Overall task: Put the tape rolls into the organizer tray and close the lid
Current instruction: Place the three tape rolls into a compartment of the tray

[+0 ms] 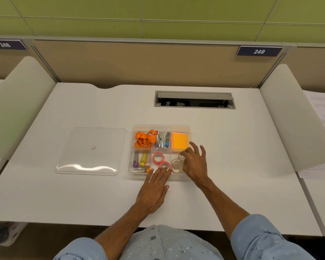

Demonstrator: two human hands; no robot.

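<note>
Open white desk lies clear to the right of the organizer tray and along the frame's lower edge. At centre left, the clear lid lies flat just beside the tray, taking up that approach. Two hands crowd the tray's near compartments: the left hand at the front rim, the right hand over what appear to be clear tape rolls.

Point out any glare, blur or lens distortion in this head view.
Head view: a white glare streak lies along the near edge of the clear lid; the wide-angle lens bows the desk edges and partition lines; the clear tape rolls by the right hand look soft and hard to separate.
</note>
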